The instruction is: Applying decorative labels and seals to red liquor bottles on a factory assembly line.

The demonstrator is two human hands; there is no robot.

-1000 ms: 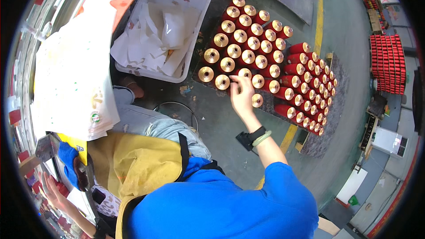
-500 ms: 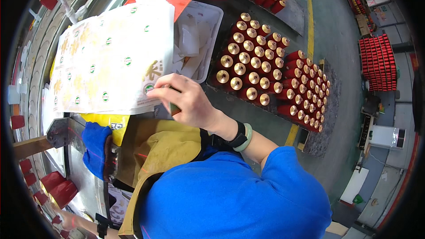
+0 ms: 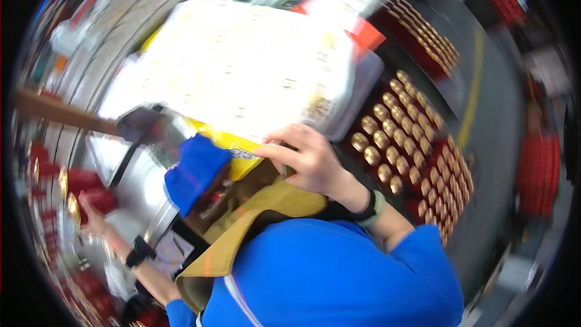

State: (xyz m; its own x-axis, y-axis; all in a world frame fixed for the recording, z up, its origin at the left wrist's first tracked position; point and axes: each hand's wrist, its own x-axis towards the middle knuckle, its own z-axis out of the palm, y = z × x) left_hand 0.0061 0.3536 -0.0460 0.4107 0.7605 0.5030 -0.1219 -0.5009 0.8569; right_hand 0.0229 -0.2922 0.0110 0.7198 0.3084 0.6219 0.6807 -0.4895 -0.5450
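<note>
1. Far left, a red cylinder with a gold end [image 3: 89,183] lies on its side off the desk's left edge, among others like it. The left hand [image 3: 97,225] is right at these, fingers stretched toward a gold end; with the blur I can't tell whether they grip or just touch.
2. A wooden bar [image 3: 66,112] runs to a dark bracket [image 3: 140,124] by the left corner of the metal desk [image 3: 136,184].
3. A blue cloth [image 3: 196,169] hangs at the desk's near edge, beside a yellow sheet [image 3: 237,144].
4. White printed sheets [image 3: 236,66] cover most of the desk. At their near right corner is the right hand [image 3: 308,160], fingers curled, thumb and forefinger close together; I can't tell what they hold.
5. Rightmost, past the pale bin [image 3: 363,82], gold-topped red cylinders [image 3: 396,133] stand in rows.
</note>
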